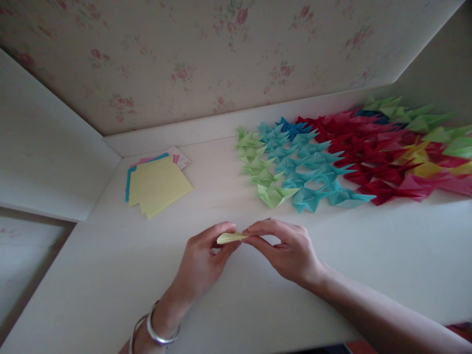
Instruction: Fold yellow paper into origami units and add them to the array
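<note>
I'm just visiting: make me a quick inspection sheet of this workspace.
Surface: white tabletop.
Job's things: folded pale-yellow paper in hand; beyond it, paper sheets, yellow uppermost, at left and many folded paper shapes at right.
Clutter: reddish thing at the near edge, too cut off to identify.
Grip: left hand and right hand both pinch the folded paper.
Cables: nothing seen.
Surroundings: floral-patterned wall behind.

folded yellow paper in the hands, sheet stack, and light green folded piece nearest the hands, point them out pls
Folded yellow paper [228, 238]: head view, on its wider end.
Sheet stack [162, 184]: head view, on its top yellow sheet.
Light green folded piece [274, 196]: head view, on its body.
</note>
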{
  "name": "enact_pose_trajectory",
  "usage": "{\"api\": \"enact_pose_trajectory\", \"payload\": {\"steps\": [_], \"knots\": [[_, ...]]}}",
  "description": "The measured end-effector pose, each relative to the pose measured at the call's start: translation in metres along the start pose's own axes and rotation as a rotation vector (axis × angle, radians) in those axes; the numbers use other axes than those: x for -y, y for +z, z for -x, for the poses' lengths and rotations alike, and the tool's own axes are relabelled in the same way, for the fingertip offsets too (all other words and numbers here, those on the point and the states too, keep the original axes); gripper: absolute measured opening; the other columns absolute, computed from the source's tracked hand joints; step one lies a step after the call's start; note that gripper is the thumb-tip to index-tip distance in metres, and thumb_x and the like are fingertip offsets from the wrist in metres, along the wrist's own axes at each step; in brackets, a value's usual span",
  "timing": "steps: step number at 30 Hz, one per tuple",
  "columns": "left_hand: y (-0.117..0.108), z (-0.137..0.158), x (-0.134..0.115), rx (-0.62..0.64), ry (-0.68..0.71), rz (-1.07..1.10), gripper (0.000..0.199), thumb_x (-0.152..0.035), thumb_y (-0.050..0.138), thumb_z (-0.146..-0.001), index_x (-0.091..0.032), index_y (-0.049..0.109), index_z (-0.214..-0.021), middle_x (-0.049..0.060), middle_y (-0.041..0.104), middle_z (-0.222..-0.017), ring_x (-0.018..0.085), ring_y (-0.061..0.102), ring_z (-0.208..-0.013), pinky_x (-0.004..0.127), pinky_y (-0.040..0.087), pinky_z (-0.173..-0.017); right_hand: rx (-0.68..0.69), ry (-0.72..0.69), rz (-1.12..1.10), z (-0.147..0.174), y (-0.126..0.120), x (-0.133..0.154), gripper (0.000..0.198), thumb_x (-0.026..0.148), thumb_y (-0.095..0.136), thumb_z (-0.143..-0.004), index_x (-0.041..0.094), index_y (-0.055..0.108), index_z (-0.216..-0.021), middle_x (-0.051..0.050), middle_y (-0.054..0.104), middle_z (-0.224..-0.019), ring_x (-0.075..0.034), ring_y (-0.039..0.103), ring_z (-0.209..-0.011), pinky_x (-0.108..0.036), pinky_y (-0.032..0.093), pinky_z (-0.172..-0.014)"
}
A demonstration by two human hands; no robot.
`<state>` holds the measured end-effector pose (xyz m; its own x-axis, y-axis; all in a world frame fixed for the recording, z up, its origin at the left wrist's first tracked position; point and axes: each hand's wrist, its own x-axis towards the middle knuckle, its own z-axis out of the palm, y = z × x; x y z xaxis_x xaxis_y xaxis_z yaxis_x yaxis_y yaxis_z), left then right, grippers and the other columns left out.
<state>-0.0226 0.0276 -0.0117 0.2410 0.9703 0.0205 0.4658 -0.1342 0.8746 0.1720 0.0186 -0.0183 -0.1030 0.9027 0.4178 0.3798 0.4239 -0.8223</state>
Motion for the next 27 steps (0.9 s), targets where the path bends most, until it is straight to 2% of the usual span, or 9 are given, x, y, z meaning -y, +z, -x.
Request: {"api": "enact_pose_trajectory", "payload": {"steps": [2,5,8,10,13,16,19,22,27], "knots": [[0.0,0.0,0.002,-0.011,0.086,0.0,0.024,-0.025,0.071,-0.085,-0.023,0.073,-0.109,0.005,0.078,-0.101,0.019,0.074,-0.084,0.025,0.059,-0.069,0.002,-0.06,-0.012,0.0,-0.001,0.001,0.006,0.021,0.072,-0.086,0.024,0.073,-0.091,-0.002,0.078,-0.083,-0.017,0.073,-0.072,-0.026,0.059,-0.066],[-0.001,0.0,0.005,-0.012,0.243,-0.039,0.018,-0.016,0.068,-0.086,-0.022,0.077,-0.101,0.006,0.078,-0.093,0.019,0.073,-0.082,0.027,0.058,-0.074,0.018,-0.116,-0.026,0.0,0.0,0.0,0.008,0.02,0.072,-0.086,0.023,0.072,-0.093,-0.003,0.078,-0.083,-0.017,0.073,-0.073,-0.026,0.059,-0.068],[-0.004,0.001,0.008,-0.042,0.283,-0.018,0.023,-0.008,0.066,-0.085,-0.021,0.077,-0.1,0.007,0.078,-0.097,0.019,0.073,-0.085,0.028,0.058,-0.077,0.029,-0.123,-0.042,0.0,0.0,-0.002,0.014,0.021,0.074,-0.085,0.023,0.071,-0.098,-0.003,0.078,-0.088,-0.017,0.074,-0.077,-0.026,0.059,-0.072],[-0.006,0.002,0.01,-0.051,0.307,0.029,0.027,-0.004,0.064,-0.085,-0.021,0.077,-0.102,0.006,0.079,-0.098,0.017,0.074,-0.079,0.026,0.059,-0.073,0.019,-0.145,-0.061,-0.001,-0.001,-0.004,0.022,0.022,0.076,-0.082,0.021,0.071,-0.104,-0.004,0.078,-0.092,-0.017,0.075,-0.079,-0.025,0.06,-0.074],[-0.008,0.001,0.008,-0.042,0.357,0.055,0.029,-0.001,0.062,-0.084,-0.02,0.077,-0.099,0.004,0.079,-0.086,0.013,0.071,-0.063,0.022,0.057,-0.061,0.036,-0.193,-0.108,-0.004,-0.004,-0.008,0.028,0.022,0.078,-0.081,0.018,0.071,-0.108,-0.007,0.078,-0.096,-0.018,0.075,-0.081,-0.024,0.06,-0.073],[-0.011,0.0,0.003,-0.021,0.365,0.058,0.024,-0.001,0.062,-0.085,-0.018,0.078,-0.094,0.003,0.076,-0.076,0.013,0.069,-0.063,0.023,0.056,-0.061,0.084,-0.163,-0.166,-0.007,-0.007,-0.007,0.023,0.019,0.078,-0.081,0.016,0.074,-0.103,-0.008,0.079,-0.093,-0.018,0.076,-0.08,-0.023,0.06,-0.072],[-0.013,-0.002,0.0,0.007,0.371,0.102,0.023,-0.003,0.064,-0.085,-0.019,0.077,-0.096,0.003,0.074,-0.075,0.014,0.069,-0.065,0.023,0.055,-0.062,0.112,-0.14,-0.219,-0.009,-0.009,-0.004,0.016,0.015,0.076,-0.082,0.015,0.076,-0.098,-0.008,0.079,-0.089,-0.017,0.076,-0.077,-0.022,0.06,-0.069],[-0.012,-0.002,0.0,0.018,0.377,0.138,0.023,-0.003,0.065,-0.085,-0.019,0.077,-0.097,0.003,0.074,-0.075,0.014,0.069,-0.065,0.023,0.055,-0.062,0.111,-0.159,-0.207,-0.009,-0.011,-0.003,0.013,0.013,0.075,-0.083,0.014,0.077,-0.095,-0.008,0.08,-0.086,-0.017,0.076,-0.073,-0.021,0.059,-0.066],[-0.011,-0.002,-0.001,0.03,0.31,0.137,0.015,-0.008,0.065,-0.087,-0.016,0.077,-0.088,0.003,0.074,-0.07,0.014,0.068,-0.062,0.023,0.054,-0.061,0.112,-0.221,-0.166,-0.009,-0.012,-0.005,0.013,0.011,0.073,-0.084,0.014,0.077,-0.096,-0.008,0.08,-0.086,-0.017,0.076,-0.072,-0.022,0.059,-0.066]]}}
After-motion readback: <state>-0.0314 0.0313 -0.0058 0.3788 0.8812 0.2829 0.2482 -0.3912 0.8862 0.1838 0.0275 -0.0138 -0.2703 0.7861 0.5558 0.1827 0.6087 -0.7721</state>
